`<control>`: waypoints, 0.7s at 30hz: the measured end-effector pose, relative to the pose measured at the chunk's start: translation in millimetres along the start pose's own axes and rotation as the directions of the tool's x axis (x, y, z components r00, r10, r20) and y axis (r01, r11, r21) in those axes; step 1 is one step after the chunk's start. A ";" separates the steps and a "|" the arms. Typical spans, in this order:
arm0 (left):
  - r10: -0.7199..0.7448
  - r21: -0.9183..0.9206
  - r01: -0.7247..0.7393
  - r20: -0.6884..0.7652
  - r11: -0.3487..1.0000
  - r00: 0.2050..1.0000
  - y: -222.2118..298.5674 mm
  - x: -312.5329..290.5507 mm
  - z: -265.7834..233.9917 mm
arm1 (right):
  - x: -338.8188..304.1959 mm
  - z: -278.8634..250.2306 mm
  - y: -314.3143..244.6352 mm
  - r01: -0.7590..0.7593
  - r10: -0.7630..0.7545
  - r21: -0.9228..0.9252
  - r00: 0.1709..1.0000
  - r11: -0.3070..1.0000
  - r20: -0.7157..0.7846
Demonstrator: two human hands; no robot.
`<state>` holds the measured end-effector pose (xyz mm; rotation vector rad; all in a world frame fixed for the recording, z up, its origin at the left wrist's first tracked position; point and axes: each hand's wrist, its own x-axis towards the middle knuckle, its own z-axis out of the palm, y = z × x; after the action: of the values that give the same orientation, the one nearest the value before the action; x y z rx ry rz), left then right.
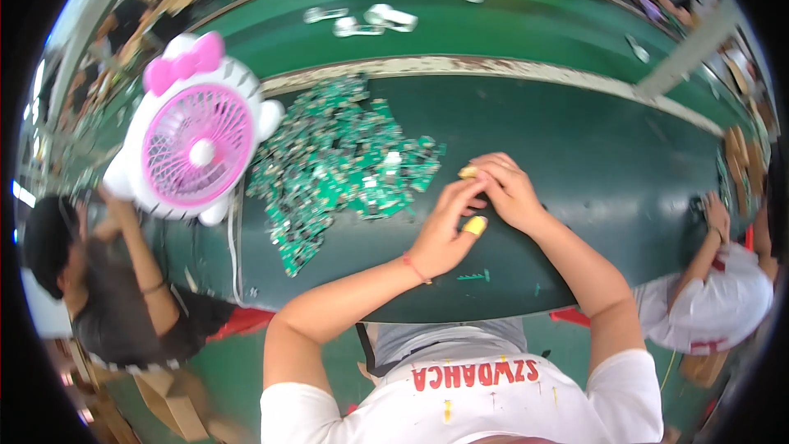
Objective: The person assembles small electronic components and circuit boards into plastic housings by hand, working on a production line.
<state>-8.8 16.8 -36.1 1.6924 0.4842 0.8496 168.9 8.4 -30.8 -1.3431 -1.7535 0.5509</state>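
Observation:
My hands meet over the dark green tabletop, right of a heap of small green circuit boards. My left hand has its fingers bent in toward the right, a yellow cover on the thumb and a red string at the wrist. My right hand is curled against the left one's fingertips. A second yellow cover shows where the fingers meet; whose finger wears it is unclear. Anything pinched there is hidden. Thin green scraps lie near the table's front edge.
A white and pink cat-shaped fan stands left of the heap, its white cable running down the table. Behind a worn ledge, a green belt carries white parts. People sit at left and right.

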 end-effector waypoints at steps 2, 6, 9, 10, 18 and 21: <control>0.004 -0.005 -0.004 -0.001 1.000 1.000 1.8 -0.8 -6.1 | 2.4 7.2 0.8 0.012 -0.012 0.001 1.000 1.000 -0.018; -0.031 -0.016 0.032 0.014 0.999 0.999 -3.1 1.1 -3.2 | 1.1 6.9 7.8 0.018 -0.018 0.005 1.000 1.000 -0.016; -0.038 -0.045 0.040 0.039 0.998 0.999 -3.8 2.0 0.0 | -1.2 0.7 3.7 -0.008 0.008 -0.002 1.000 1.000 -0.019; -0.039 -0.040 0.040 0.036 0.998 0.999 -4.3 2.2 0.5 | -2.1 -0.3 3.2 -0.005 0.005 -0.004 1.000 1.000 -0.013; -0.063 -0.024 0.063 0.027 0.998 0.998 -0.8 -0.3 -3.7 | -2.5 7.5 7.2 0.028 -0.028 0.023 0.999 0.999 -0.024; -0.047 -0.030 0.048 0.029 0.998 0.998 -0.3 2.8 1.1 | -3.6 4.4 7.6 0.033 -0.032 0.012 0.999 0.999 -0.040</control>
<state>-6.0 18.2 -35.7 1.6561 0.4876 0.7936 169.8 8.2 -40.3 -1.3060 -1.7340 0.5130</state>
